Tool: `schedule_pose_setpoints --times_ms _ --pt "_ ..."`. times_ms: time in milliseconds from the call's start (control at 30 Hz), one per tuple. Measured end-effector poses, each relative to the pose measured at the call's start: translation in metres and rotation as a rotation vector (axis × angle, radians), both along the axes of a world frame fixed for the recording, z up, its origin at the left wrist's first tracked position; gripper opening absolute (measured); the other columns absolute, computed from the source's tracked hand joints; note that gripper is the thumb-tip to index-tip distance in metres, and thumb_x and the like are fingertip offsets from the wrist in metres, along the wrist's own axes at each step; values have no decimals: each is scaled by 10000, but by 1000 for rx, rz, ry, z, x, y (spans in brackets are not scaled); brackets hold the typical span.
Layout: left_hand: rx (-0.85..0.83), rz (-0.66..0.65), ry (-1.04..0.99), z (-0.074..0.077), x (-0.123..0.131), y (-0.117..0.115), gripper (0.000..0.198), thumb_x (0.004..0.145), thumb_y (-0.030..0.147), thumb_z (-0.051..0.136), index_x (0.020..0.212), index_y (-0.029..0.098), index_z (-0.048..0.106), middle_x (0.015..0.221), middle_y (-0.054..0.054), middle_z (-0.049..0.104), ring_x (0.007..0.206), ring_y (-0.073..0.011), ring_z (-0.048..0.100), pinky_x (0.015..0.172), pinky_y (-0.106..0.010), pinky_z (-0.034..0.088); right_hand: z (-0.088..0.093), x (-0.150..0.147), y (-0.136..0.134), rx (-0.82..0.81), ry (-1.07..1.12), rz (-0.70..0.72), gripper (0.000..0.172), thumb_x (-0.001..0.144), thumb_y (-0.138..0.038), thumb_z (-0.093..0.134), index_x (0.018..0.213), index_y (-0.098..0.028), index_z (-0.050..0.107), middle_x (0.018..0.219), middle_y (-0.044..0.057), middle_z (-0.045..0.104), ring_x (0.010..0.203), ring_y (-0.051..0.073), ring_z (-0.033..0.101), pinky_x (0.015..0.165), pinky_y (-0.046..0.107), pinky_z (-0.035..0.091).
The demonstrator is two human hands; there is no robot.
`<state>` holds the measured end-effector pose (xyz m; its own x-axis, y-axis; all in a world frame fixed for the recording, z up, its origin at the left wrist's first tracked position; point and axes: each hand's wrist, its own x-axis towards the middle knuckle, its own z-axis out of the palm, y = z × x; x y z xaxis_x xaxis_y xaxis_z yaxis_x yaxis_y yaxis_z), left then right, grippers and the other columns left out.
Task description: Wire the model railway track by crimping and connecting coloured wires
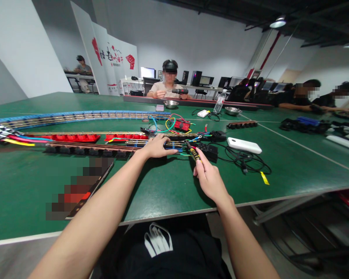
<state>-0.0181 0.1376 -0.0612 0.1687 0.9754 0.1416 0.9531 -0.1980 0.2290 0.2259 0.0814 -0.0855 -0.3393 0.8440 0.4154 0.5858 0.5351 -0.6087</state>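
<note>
My left hand [156, 147] lies flat, fingers stretched out, pressing on a rail strip with blue connectors [174, 145] on the green table [168, 186]. My right hand [207, 176] is closed round a yellow-and-black screwdriver [193, 152], whose tip points at the strip's right end beside a black terminal block [208, 150]. Coloured wires [168, 123] and a red module [182, 124] lie just behind the strip.
Long rail strips with red [75, 137], brown [84, 149] and blue [75, 116] blocks run off to the left. A white power bank [244, 145] with black cable [247, 162] lies right of my hand. Across the table a person holds a tool; metal bowls [171, 103] stand nearby. More people sit at the right.
</note>
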Motion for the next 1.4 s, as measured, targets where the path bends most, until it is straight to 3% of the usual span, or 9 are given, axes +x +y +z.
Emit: schedule_pose_setpoints --times_ms 300,500,867,1067,1233,1400 --pt "-6 -4 6 0 0 0 898 716 868 339 1305 212 512 1477 -128 382 1359 -359 330 1081 -542 286 -3 2 3 -240 311 114 482 984 -483 257 1334 -210 443 615 -22 583 535 131 554 513 225 431" --pt "-9 5 -1 -1 -1 1 887 711 870 352 1302 228 514 1483 -123 381 1371 -350 320 1090 -534 278 -3 -1 5 -450 532 183 516 926 -587 328 1288 -226 397 607 -38 586 498 130 528 451 214 402" --pt "-1 -4 -9 -2 -1 1 861 712 859 359 1284 236 524 1464 -111 404 1358 -349 334 1089 -530 278 10 0 3 -694 740 226 486 877 -534 430 1263 -251 341 620 -20 619 529 154 580 499 246 436" --pt "14 -19 -7 -1 -1 0 867 715 862 351 1271 221 534 1421 -124 444 1336 -347 362 1078 -535 294 2 -1 2 -511 554 208 534 887 -536 470 1319 -241 363 602 -63 527 503 119 505 454 200 365" --pt "10 -5 0 -2 -1 1 887 710 868 350 1288 218 525 1447 -127 417 1343 -352 354 1085 -523 289 -7 1 6 -149 283 -24 536 948 -434 391 1422 -183 390 572 -46 522 503 134 525 516 234 400" --pt "-3 1 2 -2 -1 1 888 708 870 351 1300 228 517 1461 -121 405 1352 -357 342 1087 -527 282 -5 3 6 12 107 -149 489 969 -403 343 1366 -161 496 600 6 610 532 171 595 547 248 420"
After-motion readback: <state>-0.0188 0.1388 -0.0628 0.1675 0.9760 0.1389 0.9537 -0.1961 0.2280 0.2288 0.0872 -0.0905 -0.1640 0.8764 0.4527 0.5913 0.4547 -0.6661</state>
